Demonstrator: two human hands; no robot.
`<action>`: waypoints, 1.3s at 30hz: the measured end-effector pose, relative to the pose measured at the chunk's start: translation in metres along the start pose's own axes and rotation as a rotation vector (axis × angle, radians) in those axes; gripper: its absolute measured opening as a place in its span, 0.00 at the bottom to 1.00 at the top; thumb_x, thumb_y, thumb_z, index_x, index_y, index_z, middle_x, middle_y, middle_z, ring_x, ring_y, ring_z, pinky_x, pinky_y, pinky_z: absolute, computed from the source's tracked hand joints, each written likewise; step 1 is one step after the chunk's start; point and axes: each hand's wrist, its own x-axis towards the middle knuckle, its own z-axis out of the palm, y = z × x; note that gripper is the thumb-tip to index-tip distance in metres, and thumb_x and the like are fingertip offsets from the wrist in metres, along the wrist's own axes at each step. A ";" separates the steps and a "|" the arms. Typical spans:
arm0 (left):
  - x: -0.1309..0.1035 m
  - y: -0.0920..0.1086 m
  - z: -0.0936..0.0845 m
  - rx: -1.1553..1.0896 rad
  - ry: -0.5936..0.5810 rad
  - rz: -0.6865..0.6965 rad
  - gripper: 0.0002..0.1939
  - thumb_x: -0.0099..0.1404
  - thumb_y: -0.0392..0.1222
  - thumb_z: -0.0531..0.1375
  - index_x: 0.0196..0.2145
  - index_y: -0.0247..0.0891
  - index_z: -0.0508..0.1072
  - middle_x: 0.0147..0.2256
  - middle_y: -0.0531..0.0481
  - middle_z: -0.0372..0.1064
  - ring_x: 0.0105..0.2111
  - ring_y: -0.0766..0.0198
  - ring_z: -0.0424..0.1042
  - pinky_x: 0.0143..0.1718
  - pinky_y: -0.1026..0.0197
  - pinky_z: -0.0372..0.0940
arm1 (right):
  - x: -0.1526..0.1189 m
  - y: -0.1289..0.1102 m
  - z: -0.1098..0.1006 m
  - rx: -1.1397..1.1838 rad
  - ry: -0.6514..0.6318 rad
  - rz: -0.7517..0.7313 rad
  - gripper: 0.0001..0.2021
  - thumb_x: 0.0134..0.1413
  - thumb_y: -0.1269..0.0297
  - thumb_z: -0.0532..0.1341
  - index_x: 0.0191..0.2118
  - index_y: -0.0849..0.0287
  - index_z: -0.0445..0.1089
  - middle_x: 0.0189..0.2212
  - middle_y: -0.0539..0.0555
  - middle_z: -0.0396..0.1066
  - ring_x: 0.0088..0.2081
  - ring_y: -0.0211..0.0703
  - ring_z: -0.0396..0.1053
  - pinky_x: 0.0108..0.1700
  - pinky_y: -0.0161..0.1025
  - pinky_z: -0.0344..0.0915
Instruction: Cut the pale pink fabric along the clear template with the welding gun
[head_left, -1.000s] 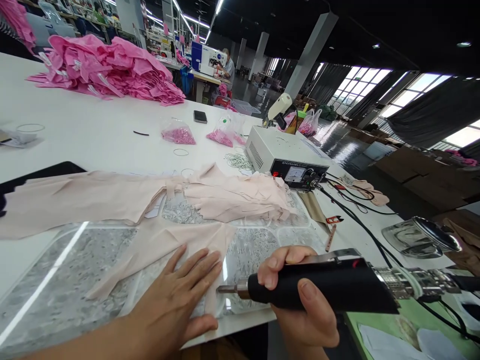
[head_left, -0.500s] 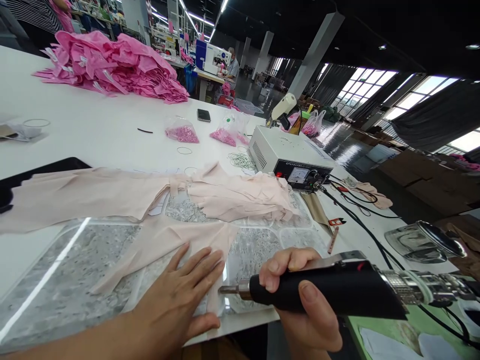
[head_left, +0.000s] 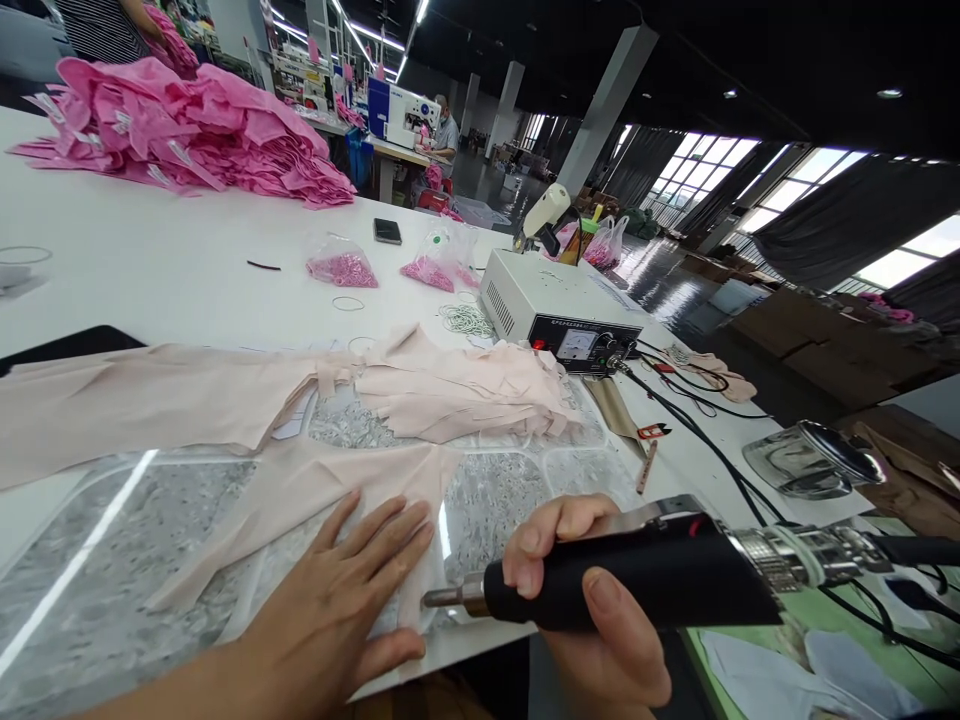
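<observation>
My left hand (head_left: 352, 580) lies flat with fingers spread on a pale pink fabric piece (head_left: 300, 500), pressing it to a grey mottled mat (head_left: 495, 500). In my right hand (head_left: 592, 600) is a black handheld ultrasonic cutter (head_left: 637, 575), its metal tip pointing left. That tip sits at the lower strip of the fabric, just right of my left thumb; whether it touches the cloth I cannot tell. A stack of pale pink fabric pieces (head_left: 465, 385) rests beyond my hands, and a longer pale piece (head_left: 142, 400) stretches to the left.
Behind the mat stands a control box (head_left: 562, 305) with black cables running right. Bags of pink bits (head_left: 341, 262), a phone (head_left: 387, 231) and a big pink garment pile (head_left: 195, 130) lie farther back. A glass jar (head_left: 810, 460) stands at right. People are in the background.
The whole view has shifted slightly, with things on the table now a little farther left. The cutter tip has dropped slightly toward the near end of the fabric strip. The left hand stays flat.
</observation>
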 end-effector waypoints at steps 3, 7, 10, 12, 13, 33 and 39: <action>0.000 0.000 0.001 -0.008 0.009 -0.002 0.33 0.67 0.61 0.62 0.61 0.39 0.67 0.59 0.46 0.69 0.56 0.51 0.71 0.68 0.47 0.39 | -0.001 0.001 -0.004 -0.017 -0.032 0.006 0.07 0.59 0.58 0.61 0.40 0.53 0.70 0.30 0.51 0.71 0.24 0.39 0.70 0.28 0.40 0.71; -0.002 0.000 0.003 -0.026 -0.004 -0.012 0.33 0.68 0.61 0.61 0.62 0.40 0.66 0.60 0.46 0.69 0.57 0.50 0.70 0.68 0.46 0.39 | -0.001 0.001 -0.004 -0.012 -0.051 0.008 0.07 0.59 0.58 0.60 0.41 0.52 0.70 0.31 0.51 0.71 0.25 0.39 0.70 0.29 0.40 0.71; -0.004 0.001 0.004 -0.040 -0.020 -0.029 0.33 0.68 0.61 0.61 0.63 0.41 0.64 0.60 0.45 0.68 0.58 0.51 0.69 0.68 0.46 0.41 | -0.001 0.001 0.000 -0.005 -0.029 0.009 0.07 0.58 0.59 0.61 0.40 0.53 0.71 0.30 0.51 0.72 0.24 0.39 0.71 0.28 0.39 0.71; -0.004 0.001 0.005 -0.033 -0.017 -0.030 0.34 0.67 0.62 0.61 0.63 0.40 0.65 0.61 0.46 0.68 0.59 0.51 0.68 0.69 0.47 0.36 | -0.001 0.001 0.003 0.005 -0.003 0.000 0.06 0.57 0.59 0.62 0.39 0.53 0.71 0.29 0.51 0.72 0.23 0.37 0.70 0.27 0.38 0.71; -0.004 0.001 0.004 -0.030 -0.011 -0.033 0.34 0.67 0.62 0.62 0.63 0.40 0.65 0.61 0.46 0.68 0.59 0.51 0.67 0.69 0.48 0.33 | 0.000 0.001 0.004 0.011 0.005 -0.002 0.06 0.57 0.59 0.63 0.38 0.54 0.72 0.29 0.50 0.72 0.23 0.37 0.70 0.27 0.37 0.71; -0.007 -0.005 -0.006 0.026 -0.098 0.005 0.45 0.63 0.64 0.65 0.69 0.41 0.56 0.67 0.39 0.56 0.62 0.45 0.64 0.62 0.42 0.60 | 0.018 0.002 -0.019 0.080 0.207 -0.094 0.08 0.51 0.59 0.62 0.34 0.56 0.73 0.26 0.50 0.68 0.19 0.36 0.64 0.23 0.37 0.67; -0.018 -0.042 -0.036 0.077 -0.015 -0.220 0.22 0.75 0.46 0.54 0.64 0.43 0.62 0.61 0.44 0.67 0.59 0.52 0.67 0.58 0.53 0.67 | 0.029 0.008 -0.055 0.137 0.483 -0.045 0.08 0.42 0.60 0.64 0.29 0.58 0.70 0.23 0.49 0.65 0.19 0.36 0.61 0.21 0.36 0.62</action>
